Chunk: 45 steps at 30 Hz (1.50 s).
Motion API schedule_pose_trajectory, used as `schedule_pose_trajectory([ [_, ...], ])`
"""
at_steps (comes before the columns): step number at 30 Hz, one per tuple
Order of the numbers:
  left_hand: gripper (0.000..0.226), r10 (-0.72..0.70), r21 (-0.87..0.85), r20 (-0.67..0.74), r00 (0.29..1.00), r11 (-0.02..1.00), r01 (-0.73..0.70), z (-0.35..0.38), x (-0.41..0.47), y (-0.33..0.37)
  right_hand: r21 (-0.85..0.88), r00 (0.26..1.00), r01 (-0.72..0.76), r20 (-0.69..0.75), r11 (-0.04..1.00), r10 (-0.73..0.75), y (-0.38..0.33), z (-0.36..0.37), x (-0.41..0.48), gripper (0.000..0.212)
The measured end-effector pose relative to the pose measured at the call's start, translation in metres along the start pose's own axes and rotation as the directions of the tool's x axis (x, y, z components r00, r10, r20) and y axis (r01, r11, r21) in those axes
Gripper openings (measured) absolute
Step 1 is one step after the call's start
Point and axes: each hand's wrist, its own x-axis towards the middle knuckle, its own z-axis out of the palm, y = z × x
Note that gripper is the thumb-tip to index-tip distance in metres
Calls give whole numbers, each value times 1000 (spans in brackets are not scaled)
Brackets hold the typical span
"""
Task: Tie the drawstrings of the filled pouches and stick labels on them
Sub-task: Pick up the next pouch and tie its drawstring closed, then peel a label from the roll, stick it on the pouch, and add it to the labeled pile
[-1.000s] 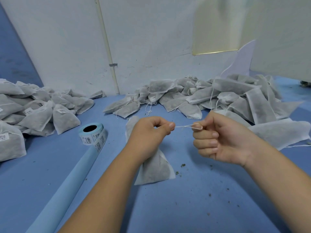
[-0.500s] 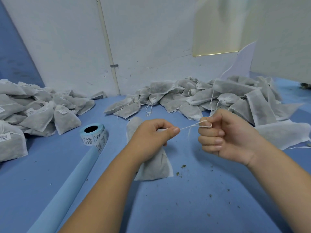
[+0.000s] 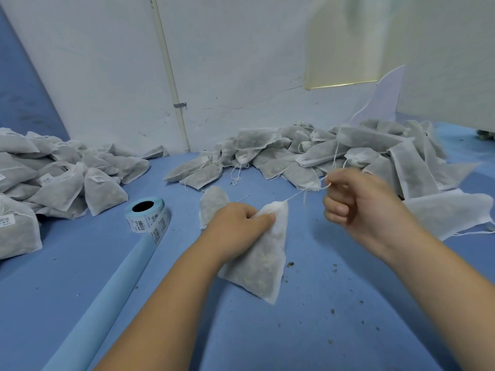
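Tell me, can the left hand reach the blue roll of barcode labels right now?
Likely yes, once freed: the left hand grips the white fabric pouch, but the blue label roll sits close beside it, nothing between.

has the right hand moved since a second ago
Yes. Judged against the label roll, which stays put, the right hand has pulled the drawstring up the frame and slightly right, toward the right pile of pouches.

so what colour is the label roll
Label roll: light blue top, white barcode labels round the side; head view.
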Motion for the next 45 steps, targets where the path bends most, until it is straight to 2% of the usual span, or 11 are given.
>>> schedule_pose_trajectory([
  [5, 39, -57, -141, -114, 992, 989, 40, 10, 2, 4, -430, 977, 195, 160, 881, -138, 10, 12, -15, 23],
  [8, 42, -84, -220, -140, 987, 974, 51, 11, 3, 5, -604, 932, 344, 310, 719, -186, 20, 20, -24, 20],
  [10, 41, -99, -307, -125, 987, 950, 56, 12, 5, 4, -733, 903, 424, 389, 532, -184, 24, 22, -26, 14],
  [13, 39, -125, -434, -56, 991, 897, 89, 12, 6, 4, -817, 893, 448, 427, 363, -140, 26, 22, -26, 11],
  [18, 16, -124, -630, 134, 983, 756, 181, 12, 8, 2, -851, 890, 455, 443, 264, -107, 25, 19, -23, 11],
  [19, 21, -129, -677, 173, 976, 705, 213, 11, 9, 0, -852, 889, 458, 444, 254, -111, 24, 18, -22, 8],
  [24, 36, -66, -851, 315, 947, 423, 312, 5, 8, -4, -848, 889, 458, 429, 265, -163, 25, 10, -17, 18],
  [31, 42, 43, -822, 323, 945, 507, 258, 2, 0, 3, -794, 864, 504, 460, 340, -207, 26, 11, -17, 26],
  [39, 34, -163, -898, 129, 978, 400, 185, -34, -8, -4, -614, 849, 520, 300, 593, -435, 24, 30, -30, 32],
  [42, 28, -214, -950, 44, 976, 292, 107, -79, -17, -26, -608, 890, 456, 322, 650, -323, 34, 44, -34, 35],
  [45, 25, -289, -970, -68, 955, 242, 5, -125, -27, -57, -655, 882, 452, 430, 605, -193, 42, 66, -33, 41],
])
